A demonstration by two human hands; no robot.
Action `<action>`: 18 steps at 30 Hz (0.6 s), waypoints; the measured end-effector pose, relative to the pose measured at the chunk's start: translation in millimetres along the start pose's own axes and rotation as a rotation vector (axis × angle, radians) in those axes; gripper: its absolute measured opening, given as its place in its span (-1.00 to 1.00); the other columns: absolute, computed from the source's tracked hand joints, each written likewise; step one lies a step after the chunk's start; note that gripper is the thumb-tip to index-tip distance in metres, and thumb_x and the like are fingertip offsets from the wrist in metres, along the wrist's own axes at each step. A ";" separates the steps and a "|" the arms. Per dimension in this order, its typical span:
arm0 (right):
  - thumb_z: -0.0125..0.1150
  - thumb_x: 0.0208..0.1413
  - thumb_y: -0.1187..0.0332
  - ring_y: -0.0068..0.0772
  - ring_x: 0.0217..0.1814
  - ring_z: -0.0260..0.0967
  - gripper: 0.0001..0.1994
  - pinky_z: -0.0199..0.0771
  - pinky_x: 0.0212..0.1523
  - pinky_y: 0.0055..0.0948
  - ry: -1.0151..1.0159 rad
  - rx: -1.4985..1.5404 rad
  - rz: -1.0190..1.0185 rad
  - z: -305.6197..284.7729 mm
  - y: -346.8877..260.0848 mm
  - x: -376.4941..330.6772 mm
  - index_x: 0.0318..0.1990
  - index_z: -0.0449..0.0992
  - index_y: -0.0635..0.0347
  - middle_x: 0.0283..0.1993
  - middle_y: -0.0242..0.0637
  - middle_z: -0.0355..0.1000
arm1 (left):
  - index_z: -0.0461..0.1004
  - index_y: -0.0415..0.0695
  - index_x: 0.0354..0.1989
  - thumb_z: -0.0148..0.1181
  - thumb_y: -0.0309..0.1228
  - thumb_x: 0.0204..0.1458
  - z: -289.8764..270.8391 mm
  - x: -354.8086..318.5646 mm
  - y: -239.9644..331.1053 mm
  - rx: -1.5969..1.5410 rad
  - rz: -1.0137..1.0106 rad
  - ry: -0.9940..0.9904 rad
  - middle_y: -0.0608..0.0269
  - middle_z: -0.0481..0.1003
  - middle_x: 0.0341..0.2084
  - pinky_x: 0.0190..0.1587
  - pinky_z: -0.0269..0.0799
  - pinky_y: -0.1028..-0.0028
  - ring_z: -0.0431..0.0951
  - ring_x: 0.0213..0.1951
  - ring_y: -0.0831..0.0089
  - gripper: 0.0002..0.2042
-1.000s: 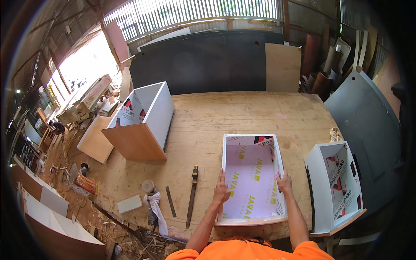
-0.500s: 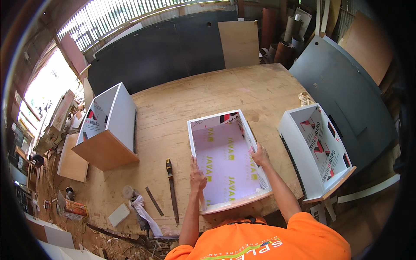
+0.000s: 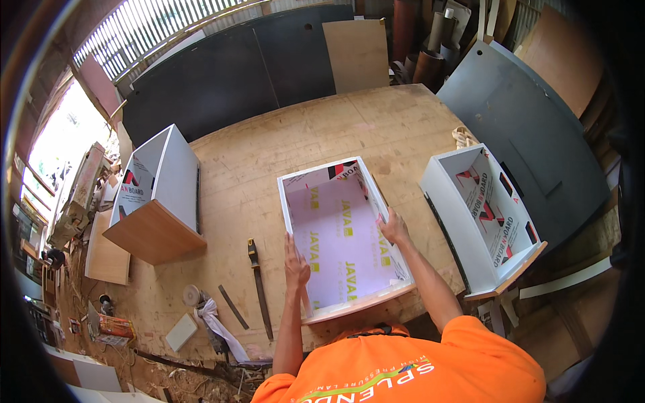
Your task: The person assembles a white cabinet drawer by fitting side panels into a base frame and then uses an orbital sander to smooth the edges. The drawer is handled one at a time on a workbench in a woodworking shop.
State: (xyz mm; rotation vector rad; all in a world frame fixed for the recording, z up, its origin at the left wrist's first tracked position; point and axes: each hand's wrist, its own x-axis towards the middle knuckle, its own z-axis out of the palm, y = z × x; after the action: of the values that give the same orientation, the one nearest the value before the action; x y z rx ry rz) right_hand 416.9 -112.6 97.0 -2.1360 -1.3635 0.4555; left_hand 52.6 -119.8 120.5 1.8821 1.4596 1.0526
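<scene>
Hands first: my left hand (image 3: 295, 263) lies flat along the left wall of the open drawer box (image 3: 342, 235), fingers stretched out and pressed on its rim rather than curled round it. My right hand (image 3: 393, 226) sits on the opposite wall, fingers bent over the top edge in a light grip. That two-sided hold reads to me as steadying or squaring the box, since pressure from both walls keeps it from sliding.

Everything else I place from the drawer box. It rests on the plywood workbench (image 3: 269, 174) at the near edge, close to my body, its pale pink-lined bottom facing up. Just to its left a handsaw (image 3: 259, 287) lies on the bench, with a thin dark strip (image 3: 233, 307) beside that and a white rag (image 3: 213, 319) farther left still. Well to its left stands a second cabinet box (image 3: 158, 195) on its side, wood-coloured face toward me. To its right a third white box (image 3: 484, 215) sits tilted at the bench's edge, apart from the drawer box.
</scene>
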 end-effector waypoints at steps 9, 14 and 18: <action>0.31 0.17 0.09 0.38 0.24 0.45 -0.35 0.44 0.26 0.15 -0.064 -0.011 0.035 -7.9 -6.9 -0.2 0.30 0.33 0.33 0.13 0.35 0.50 | 0.06 -0.28 0.56 -0.02 -0.71 0.15 2.8 2.8 -7.6 -0.026 -0.021 -0.008 -0.02 0.00 0.60 0.60 -0.03 0.24 0.01 0.60 0.04 -0.28; 0.30 0.18 0.07 0.38 0.24 0.45 -0.35 0.43 0.27 0.14 -0.039 0.009 0.032 -2.4 -3.7 0.2 0.30 0.34 0.32 0.13 0.34 0.50 | 0.07 -0.28 0.56 -0.02 -0.71 0.15 2.5 1.8 -8.0 -0.036 -0.008 0.004 -0.03 0.01 0.59 0.60 -0.03 0.24 0.01 0.60 0.05 -0.29; 0.25 0.22 0.02 0.37 0.25 0.45 -0.37 0.43 0.27 0.13 -0.036 0.029 0.051 1.5 2.1 4.0 0.29 0.37 0.29 0.14 0.32 0.51 | 0.08 -0.29 0.55 -0.04 -0.71 0.11 1.7 1.1 -5.8 -0.035 -0.012 0.000 -0.05 0.01 0.59 0.61 -0.03 0.20 0.00 0.59 0.02 -0.28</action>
State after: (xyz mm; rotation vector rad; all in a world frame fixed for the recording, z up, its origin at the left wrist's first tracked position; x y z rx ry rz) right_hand 419.3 -109.3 94.6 -2.1529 -1.3159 0.5334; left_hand 51.0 -117.1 115.2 1.8471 1.4408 1.0658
